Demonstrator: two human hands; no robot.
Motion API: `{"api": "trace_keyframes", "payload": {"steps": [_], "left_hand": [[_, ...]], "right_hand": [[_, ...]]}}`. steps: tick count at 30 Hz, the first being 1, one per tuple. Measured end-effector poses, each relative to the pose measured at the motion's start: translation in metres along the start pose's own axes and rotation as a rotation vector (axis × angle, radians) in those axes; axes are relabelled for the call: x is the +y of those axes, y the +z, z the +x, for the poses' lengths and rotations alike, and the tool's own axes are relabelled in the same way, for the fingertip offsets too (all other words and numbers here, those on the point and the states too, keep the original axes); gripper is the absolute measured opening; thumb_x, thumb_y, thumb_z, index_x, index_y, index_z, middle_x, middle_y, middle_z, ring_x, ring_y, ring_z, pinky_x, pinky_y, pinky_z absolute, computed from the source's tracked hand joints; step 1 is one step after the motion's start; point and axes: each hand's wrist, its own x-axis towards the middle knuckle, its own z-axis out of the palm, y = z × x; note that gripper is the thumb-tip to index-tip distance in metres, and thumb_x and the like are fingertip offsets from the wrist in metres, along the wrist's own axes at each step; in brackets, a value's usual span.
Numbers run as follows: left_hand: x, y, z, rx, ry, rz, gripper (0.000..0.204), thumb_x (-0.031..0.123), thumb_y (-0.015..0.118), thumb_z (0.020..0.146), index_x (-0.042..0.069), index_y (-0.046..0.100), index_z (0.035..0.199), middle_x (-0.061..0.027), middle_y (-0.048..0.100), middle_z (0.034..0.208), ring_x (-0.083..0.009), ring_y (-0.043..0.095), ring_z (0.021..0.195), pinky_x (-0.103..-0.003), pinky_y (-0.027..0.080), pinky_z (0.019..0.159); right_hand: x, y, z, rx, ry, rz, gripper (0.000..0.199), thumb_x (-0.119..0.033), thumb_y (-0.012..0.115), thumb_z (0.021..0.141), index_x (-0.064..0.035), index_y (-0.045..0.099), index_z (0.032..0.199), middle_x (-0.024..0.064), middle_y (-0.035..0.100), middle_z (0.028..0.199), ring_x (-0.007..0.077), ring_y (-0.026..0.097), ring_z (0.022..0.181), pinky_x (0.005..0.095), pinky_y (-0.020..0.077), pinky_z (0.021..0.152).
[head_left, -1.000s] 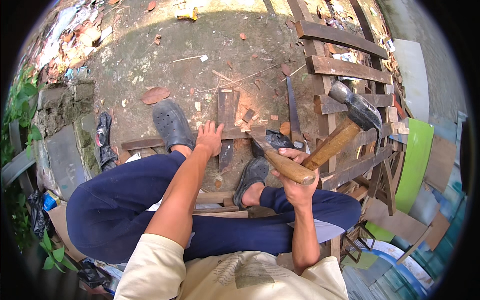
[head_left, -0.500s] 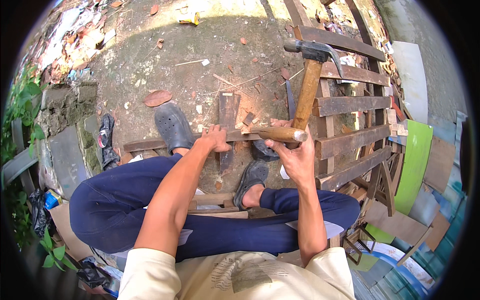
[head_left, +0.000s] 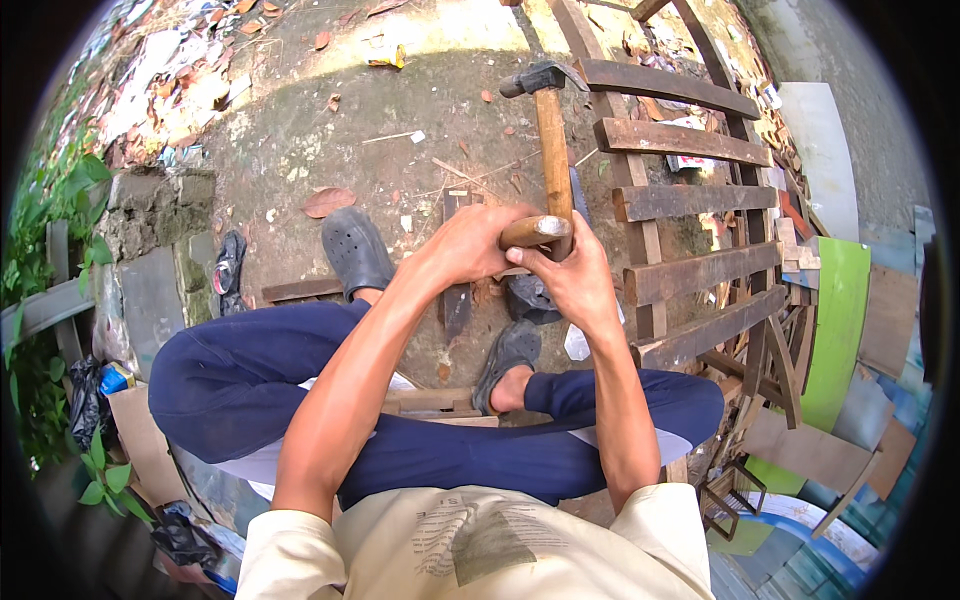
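Note:
My right hand (head_left: 578, 275) is closed around the lower shaft of a claw hammer (head_left: 553, 140). The hammer's dark head points away from me. My left hand (head_left: 465, 243) wraps round a thick wooden tool handle (head_left: 535, 232) with a worn, pale end. That handle crosses in front of the hammer shaft, and my right thumb touches it; the tool's other end is hidden by my left hand. Beneath my hands a dark wooden strip (head_left: 300, 290) lies crosswise, partly covered. Another dark wood piece (head_left: 457, 312) runs lengthwise under it.
To the right stands a slatted wooden frame (head_left: 700, 205). A saw-like dark blade (head_left: 580, 195) lies beside it. My feet in grey clogs (head_left: 357, 250) flank the wood. Concrete blocks (head_left: 155, 215) stand left; a green board (head_left: 838, 330) leans at the right.
My left hand has left the wooden strip and moved right to the tool handle. The hammer has shifted left and its shaft is more upright in view.

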Motion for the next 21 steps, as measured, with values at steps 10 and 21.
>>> {"api": "trace_keyframes", "payload": {"steps": [10, 21], "left_hand": [[-0.001, -0.012, 0.002, -0.107, -0.051, 0.034, 0.019, 0.019, 0.077, 0.077, 0.009, 0.072, 0.092, -0.0166, 0.07, 0.078, -0.037, 0.068, 0.074, -0.043, 0.052, 0.066], [-0.004, -0.009, 0.004, -0.146, 0.004, 0.005, 0.022, 0.02, 0.08, 0.075, 0.009, 0.073, 0.093, -0.0175, 0.069, 0.081, -0.0386, 0.067, 0.075, -0.043, 0.051, 0.066]], "right_hand": [[-0.06, -0.063, -0.117, 0.134, 0.111, -0.223, 0.025, -0.023, 0.059, 0.103, 0.0004, 0.056, 0.095, 0.007, 0.056, 0.057, 0.0169, 0.056, 0.046, 0.0328, 0.0421, 0.046], [-0.067, -0.052, -0.155, 0.075, 0.105, -0.246, 0.016, -0.014, 0.062, 0.099, 0.0017, 0.058, 0.098, 0.0118, 0.056, 0.059, 0.0263, 0.059, 0.048, 0.0352, 0.0442, 0.049]]}}
